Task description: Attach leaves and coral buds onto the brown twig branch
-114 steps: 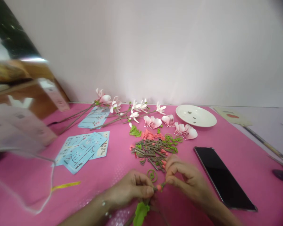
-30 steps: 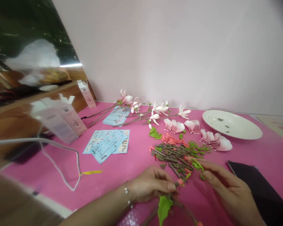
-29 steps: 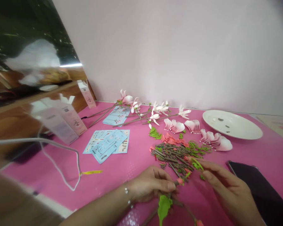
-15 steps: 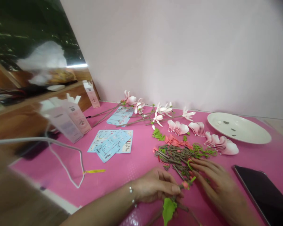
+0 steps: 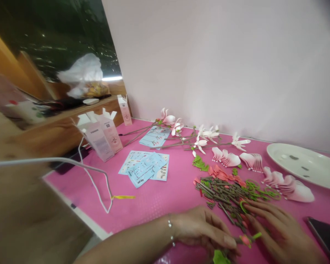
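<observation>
At the bottom of the head view, my left hand [image 5: 206, 229] is closed round a brown branch [image 5: 238, 240] that has a coral piece and a green tip at its right end. A green leaf [image 5: 220, 257] shows below my fingers. My right hand [image 5: 280, 227] rests at the right edge of a heap of brown stem pieces [image 5: 222, 192], fingers stretched out, close to a curved green piece [image 5: 243, 206]. Coral pieces [image 5: 220, 173] and green leaves [image 5: 200, 163] lie behind the heap. Pink-white petals [image 5: 290, 185] stand in rows to the right.
Finished blossom branches [image 5: 200, 141] lie near the wall. Printed blue sheets [image 5: 147, 167] are left of the heap. Boxes [image 5: 99, 137] stand at the back left, with a white cable [image 5: 108, 183] in front. A plate [image 5: 321, 172] and a phone [image 5: 326, 234] are at the right.
The view has swung left, so everything appears further right. My left hand still holds the branch, and my right hand remains by the heap.
</observation>
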Demonstrator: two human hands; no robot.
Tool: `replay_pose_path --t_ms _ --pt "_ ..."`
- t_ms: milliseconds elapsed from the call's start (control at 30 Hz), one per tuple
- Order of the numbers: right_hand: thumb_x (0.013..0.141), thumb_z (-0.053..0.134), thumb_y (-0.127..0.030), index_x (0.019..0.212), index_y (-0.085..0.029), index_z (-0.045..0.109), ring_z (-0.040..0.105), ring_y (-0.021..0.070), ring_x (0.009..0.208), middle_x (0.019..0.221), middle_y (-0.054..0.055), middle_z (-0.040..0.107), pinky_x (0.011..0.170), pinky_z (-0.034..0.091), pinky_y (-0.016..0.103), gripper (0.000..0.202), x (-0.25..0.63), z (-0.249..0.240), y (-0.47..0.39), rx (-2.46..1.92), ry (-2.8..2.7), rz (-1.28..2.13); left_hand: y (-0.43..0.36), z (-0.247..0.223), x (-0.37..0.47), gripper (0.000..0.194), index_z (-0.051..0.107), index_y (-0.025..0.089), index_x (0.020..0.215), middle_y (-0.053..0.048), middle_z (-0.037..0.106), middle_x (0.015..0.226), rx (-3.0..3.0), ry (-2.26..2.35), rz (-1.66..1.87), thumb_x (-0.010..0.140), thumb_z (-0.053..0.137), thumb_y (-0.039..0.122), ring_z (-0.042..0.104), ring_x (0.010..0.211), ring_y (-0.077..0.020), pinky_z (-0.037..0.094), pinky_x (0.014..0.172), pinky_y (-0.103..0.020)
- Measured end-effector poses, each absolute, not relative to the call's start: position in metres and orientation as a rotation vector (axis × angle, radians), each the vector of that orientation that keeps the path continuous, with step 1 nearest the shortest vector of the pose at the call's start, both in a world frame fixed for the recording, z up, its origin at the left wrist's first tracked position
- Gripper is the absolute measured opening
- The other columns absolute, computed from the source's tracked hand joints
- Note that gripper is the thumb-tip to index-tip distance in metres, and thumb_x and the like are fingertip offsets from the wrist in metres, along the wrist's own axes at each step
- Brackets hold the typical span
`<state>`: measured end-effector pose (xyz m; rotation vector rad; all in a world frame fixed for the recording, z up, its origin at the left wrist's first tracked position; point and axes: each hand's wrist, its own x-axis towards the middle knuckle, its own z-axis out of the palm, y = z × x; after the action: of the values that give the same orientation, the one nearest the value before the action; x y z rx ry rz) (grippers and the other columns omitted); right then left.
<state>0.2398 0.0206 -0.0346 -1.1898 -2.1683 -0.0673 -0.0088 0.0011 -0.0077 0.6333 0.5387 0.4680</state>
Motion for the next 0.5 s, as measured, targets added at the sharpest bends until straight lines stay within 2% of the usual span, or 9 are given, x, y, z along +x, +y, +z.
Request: replay_pose_path --t_ms 167,267,400,500 --pt "0.087 0.054 -0.045 0.102 -0.025 0.061 0.06 0.0324 0.097 0.101 0.009 0.066 0.086 0.046 0.052 0.026 0.238 -0.037 0.02 -1.197 -2.141 -0.053 0.0 0.002 -0.011 0.046 0.072 0.015 0.062 0.003 0.07 0.058 0.671 0.447 0.447 0.031 0.091 0.044 0.058 0.042 -0.0106 0.044 0.047 -0.025" --pt "0.087 0.053 -0.043 0.104 -0.028 0.058 0.061 0.0351 0.093 0.099 0.011 0.066 0.08 0.047 0.053 0.023 0.233 -0.029 0.019 -1.242 -2.094 -0.114 0.0 0.006 -0.014 0.045 0.072 0.015 0.061 0.002 0.07 0.059 0.667 0.432 0.437 0.03 0.09 0.043 0.055 0.042 -0.0104 0.041 0.048 -0.027" --pt "0.085 0.054 -0.037 0.101 -0.027 0.057 0.064 0.0308 0.075 0.084 0.01 0.068 0.063 0.05 0.045 0.019 0.217 -0.003 0.019 -1.194 -2.099 -0.183 -0.001 0.011 -0.017 0.036 0.071 0.013 0.059 0.002 0.068 0.055 0.65 0.434 0.429 0.033 0.087 0.03 0.054 0.042 -0.01 0.034 0.046 -0.025" --pt "0.082 0.056 -0.03 0.098 -0.024 0.06 0.063 0.0272 0.069 0.077 0.007 0.067 0.06 0.049 0.04 0.018 0.204 0.014 0.016 -1.088 -2.174 -0.248 -0.005 0.017 -0.02 0.037 0.071 0.013 0.058 0.002 0.068 0.055 0.655 0.423 0.41 0.031 0.089 0.03 0.055 0.041 -0.01 0.036 0.047 -0.026"
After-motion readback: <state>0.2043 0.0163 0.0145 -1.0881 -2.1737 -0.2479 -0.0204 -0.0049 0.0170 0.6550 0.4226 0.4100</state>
